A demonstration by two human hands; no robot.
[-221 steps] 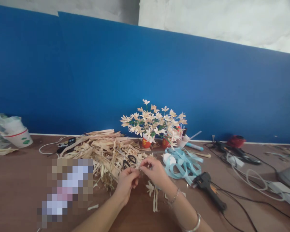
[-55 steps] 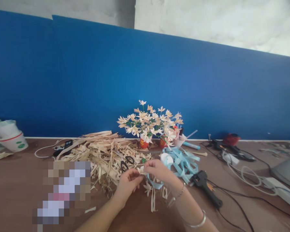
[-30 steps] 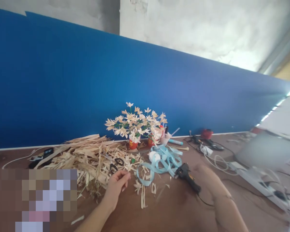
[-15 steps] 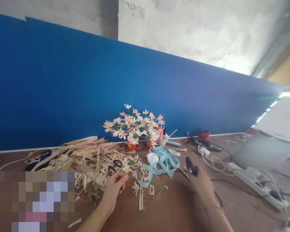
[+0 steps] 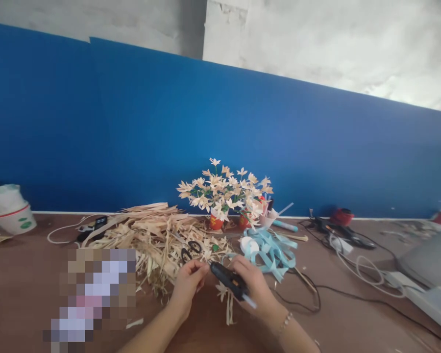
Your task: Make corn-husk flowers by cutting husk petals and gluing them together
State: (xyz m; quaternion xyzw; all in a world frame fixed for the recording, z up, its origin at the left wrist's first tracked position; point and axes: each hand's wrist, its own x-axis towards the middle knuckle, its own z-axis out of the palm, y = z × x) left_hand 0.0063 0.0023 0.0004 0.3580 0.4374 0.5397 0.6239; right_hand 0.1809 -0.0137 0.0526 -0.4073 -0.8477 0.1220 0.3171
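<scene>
My right hand [image 5: 257,289] is wrapped round a black hot glue gun [image 5: 226,279], and a whitish glue stick [image 5: 249,301] pokes out of its back end. The gun's nozzle points left, at the fingertips of my left hand [image 5: 186,285]. Those fingers are pinched together; whatever they hold is too small to make out. Just beyond them lie black-handled scissors [image 5: 194,246] among dried husk strips [image 5: 158,235]. A loose pale husk flower [image 5: 222,291] rests on the table below the gun.
Husk flowers [image 5: 220,186] stand in red pots [image 5: 216,223] against the blue partition [image 5: 139,122]. Light-blue ribbon [image 5: 274,250] lies right of centre. Cables and a white power strip [image 5: 422,299] run along the right. A white tub [image 5: 14,220] stands far left.
My right hand has brought the glue gun leftward from beside the ribbon to my left fingertips. The view has turned left, bringing the white tub into sight. My left hand stays pinched.
</scene>
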